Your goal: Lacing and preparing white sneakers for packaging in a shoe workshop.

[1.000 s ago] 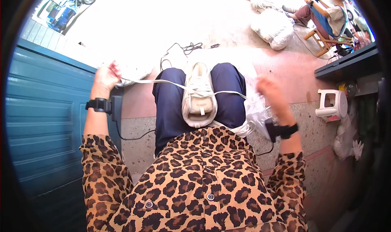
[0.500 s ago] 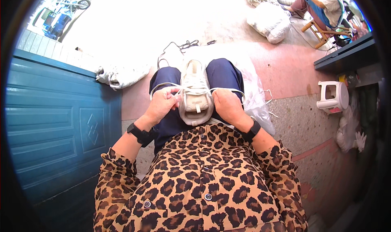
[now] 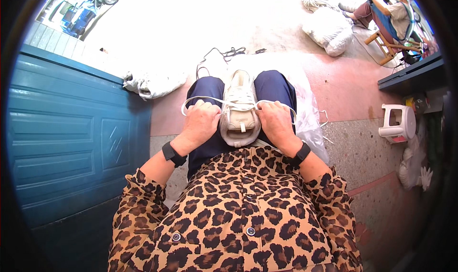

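A pale beige sneaker (image 3: 240, 121) rests between my thighs, its heel toward me and its toe pointing away. White shoelace (image 3: 238, 105) crosses over the shoe's tongue and loops out to both sides. My left hand (image 3: 202, 119) is closed on the lace at the shoe's left side, knuckles up. On the other side my right hand (image 3: 276, 124) pinches the lace close to the shoe's opening. The fingertips of both hands are partly hidden. A lace loop arches over each knee of my dark blue trousers (image 3: 274, 83).
A blue panelled door (image 3: 71, 129) stands at the left, with a white sack (image 3: 155, 85) beside it. Black cord (image 3: 234, 52) lies ahead on the floor. At the right are a white plastic stool (image 3: 398, 123), white bags (image 3: 329, 31) and a seated person (image 3: 386, 16).
My left hand has turned from a pinch with its fingers showing to a knuckles-up grip on the lace. The whole view has shifted slightly, so the scene sits further right.
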A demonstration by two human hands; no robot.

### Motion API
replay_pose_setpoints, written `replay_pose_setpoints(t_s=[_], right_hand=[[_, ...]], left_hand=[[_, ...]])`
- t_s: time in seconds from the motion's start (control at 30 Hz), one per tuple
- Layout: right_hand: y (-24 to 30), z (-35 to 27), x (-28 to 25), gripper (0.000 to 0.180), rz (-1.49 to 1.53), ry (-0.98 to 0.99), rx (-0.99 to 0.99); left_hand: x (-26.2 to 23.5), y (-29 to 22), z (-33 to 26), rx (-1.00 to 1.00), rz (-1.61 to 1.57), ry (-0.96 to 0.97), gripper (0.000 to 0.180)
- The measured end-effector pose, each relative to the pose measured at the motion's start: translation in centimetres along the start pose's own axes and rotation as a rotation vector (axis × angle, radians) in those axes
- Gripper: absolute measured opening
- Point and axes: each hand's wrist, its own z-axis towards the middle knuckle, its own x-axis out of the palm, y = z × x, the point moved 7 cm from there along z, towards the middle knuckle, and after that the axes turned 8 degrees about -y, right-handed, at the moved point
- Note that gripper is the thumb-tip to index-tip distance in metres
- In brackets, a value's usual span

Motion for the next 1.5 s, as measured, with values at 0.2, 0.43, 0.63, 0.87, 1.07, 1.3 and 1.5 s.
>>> replay_pose_setpoints(t_s=[0.2,0.43,0.63,0.87,1.07,1.3,1.5], right_hand=[[-0.7,-0.1,0.3,0.011,-0.023,0.074,0.08],[-0.7,-0.1,0.2,0.01,-0.032,0.042,0.052],[-0.4,0.1,-0.1,0.01,-0.022,0.015,0.022],[0.9,-0.3,-1.0,0.021,-0.091,0.051,0.001],[-1.2,0.2,0.1,0.012,0.267,0.169,0.117],[-2.7,-0.7,1.0,0.008,0.527,0.126,0.34],[0.3,0.0,-0.2,0.022,0.213,0.121,-0.217]], left_hand=[[-0.1,-2.1,1.7,0.191,0.251,0.083,0.003],[0.2,-4.6,2.1,0.431,0.403,0.105,0.001],[1.0,-4.7,2.3,0.434,0.375,0.119,0.005],[-0.3,-3.5,0.0,0.072,0.261,-0.043,0.018],[0.4,0.5,-0.1,-0.228,-0.246,-0.04,0.015],[0.2,-4.7,1.9,0.068,-0.012,-0.178,0.013],[1.0,-5.0,3.9,0.208,0.128,-0.054,0.006]])
